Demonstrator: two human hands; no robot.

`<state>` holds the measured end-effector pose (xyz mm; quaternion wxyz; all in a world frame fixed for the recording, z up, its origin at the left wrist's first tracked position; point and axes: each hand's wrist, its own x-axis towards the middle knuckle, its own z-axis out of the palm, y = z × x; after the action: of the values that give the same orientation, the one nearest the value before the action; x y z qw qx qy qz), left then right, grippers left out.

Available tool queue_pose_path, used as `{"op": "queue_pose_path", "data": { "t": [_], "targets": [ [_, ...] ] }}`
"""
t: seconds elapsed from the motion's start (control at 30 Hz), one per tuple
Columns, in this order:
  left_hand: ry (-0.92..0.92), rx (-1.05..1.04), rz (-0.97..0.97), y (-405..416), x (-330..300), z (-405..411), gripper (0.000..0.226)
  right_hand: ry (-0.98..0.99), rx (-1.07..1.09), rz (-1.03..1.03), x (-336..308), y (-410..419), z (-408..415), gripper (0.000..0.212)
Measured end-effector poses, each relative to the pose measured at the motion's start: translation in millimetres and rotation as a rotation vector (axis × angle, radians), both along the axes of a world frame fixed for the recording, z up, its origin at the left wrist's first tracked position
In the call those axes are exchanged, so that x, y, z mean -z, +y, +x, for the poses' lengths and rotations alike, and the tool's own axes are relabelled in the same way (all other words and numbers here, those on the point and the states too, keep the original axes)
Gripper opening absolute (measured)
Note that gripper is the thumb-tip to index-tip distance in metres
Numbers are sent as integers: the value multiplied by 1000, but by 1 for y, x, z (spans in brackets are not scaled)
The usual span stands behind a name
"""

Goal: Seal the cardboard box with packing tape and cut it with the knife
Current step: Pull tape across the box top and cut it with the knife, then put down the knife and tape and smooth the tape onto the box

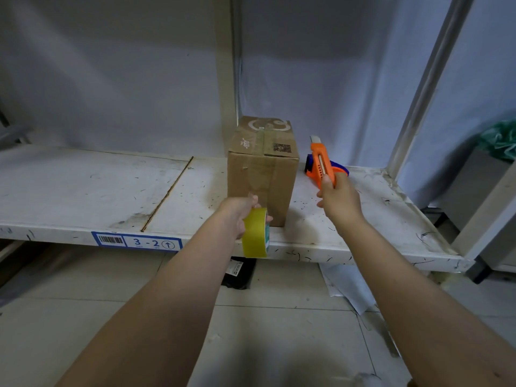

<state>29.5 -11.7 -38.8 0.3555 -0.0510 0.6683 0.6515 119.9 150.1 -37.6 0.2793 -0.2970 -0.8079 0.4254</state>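
Box upright on the white shelf, flaps down, a strip of tape along the top seam; contents hidden. Left hand wrapped around a yellow tape roll held at the shelf's front edge, just before the box. Right hand clenched on an orange knife, blade pointing up, right of the box and apart from it. Blue dispenser behind the knife

A scuffed white shelf stands before grey sheeting, above pale floor tiles.
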Motion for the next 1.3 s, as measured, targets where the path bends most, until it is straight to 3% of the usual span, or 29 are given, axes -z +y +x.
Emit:
{"op": "queue_pose_path", "data": {
  "t": [0.07, 0.17, 0.23, 0.43, 0.6, 0.67, 0.73, 0.8, 0.87, 0.93, 1.3],
  "targets": [
    [1, 83, -2, -1, -4, 3, 9, -68, 27, -188, 8, 2, -7, 15],
    [2, 209, -29, 0, -8, 9, 29, -156, 15, -383, 26, 7, -19, 7],
    [18, 250, -36, 3, -11, 14, 36, -234, 21, -398, 36, 11, -24, 10],
    [59, 319, -185, -7, -12, 13, 37, -442, 40, -237, 51, 18, -35, 21],
    [179, 261, -475, -36, -15, -17, 30, -469, 41, -153, 56, 22, -46, 8],
    [375, 175, -747, -47, -13, -35, 20, -474, 45, -137, 58, 22, -50, 6],
    [664, 152, -1099, -58, -9, -49, 28, -489, 52, -125, 62, 22, -52, 7],
    [787, 137, -1199, -64, -1, -55, 21, -504, 74, -105, 65, 21, -53, 9],
    [847, 165, -1270, -65, 7, -57, 9, -519, 98, -67, 67, 21, -53, 12],
    [894, 202, -1308, -62, 20, -62, 20, -538, 104, -19, 70, 21, -54, 13],
    [924, 337, -1463, -47, 54, -80, 36, -661, 201, 149, 75, 19, -54, 26]
  ]
}}
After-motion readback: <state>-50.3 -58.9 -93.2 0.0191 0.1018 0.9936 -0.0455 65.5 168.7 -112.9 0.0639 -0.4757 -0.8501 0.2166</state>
